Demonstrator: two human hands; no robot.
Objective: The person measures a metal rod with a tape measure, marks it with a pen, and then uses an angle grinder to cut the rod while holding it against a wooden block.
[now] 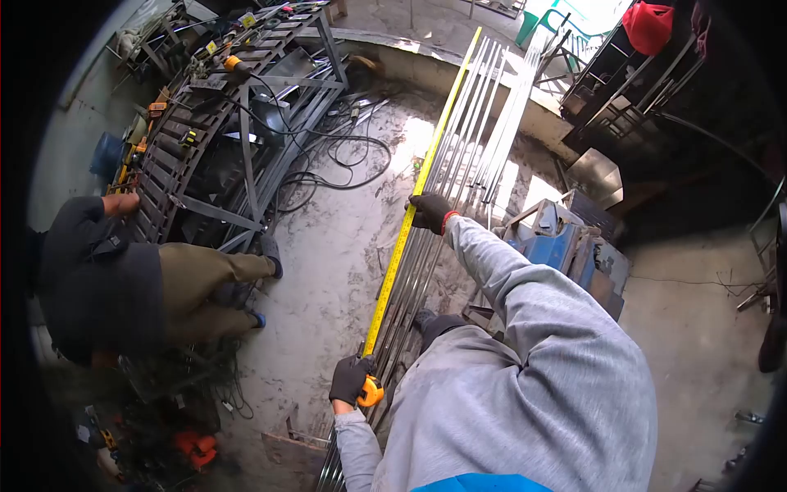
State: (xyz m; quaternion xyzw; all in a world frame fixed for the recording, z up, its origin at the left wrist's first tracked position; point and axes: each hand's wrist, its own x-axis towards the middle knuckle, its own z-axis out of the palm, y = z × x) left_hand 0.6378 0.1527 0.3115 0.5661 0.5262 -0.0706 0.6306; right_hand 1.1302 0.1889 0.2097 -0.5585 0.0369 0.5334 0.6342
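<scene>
My left hand (351,380), in a dark glove, is closed around an orange tape measure (371,392). From its case a long yellow blade (387,299) runs away from me over a bundle of long metal tubes (407,299). Farther along, my right hand (430,213), gloved too and with a red band at the wrist, is closed at the blade's edge and seems to pinch it against the tubes. The finger details there are dark. The far end of the blade reaches about as far as the tube ends.
A person (106,287) stands at the left beside a slatted metal workbench (184,148) with tools on it. Black cable (361,182) loops over the floor. Blue machinery (551,250) stands close on my right. Shelving with a red item (648,29) is at upper right.
</scene>
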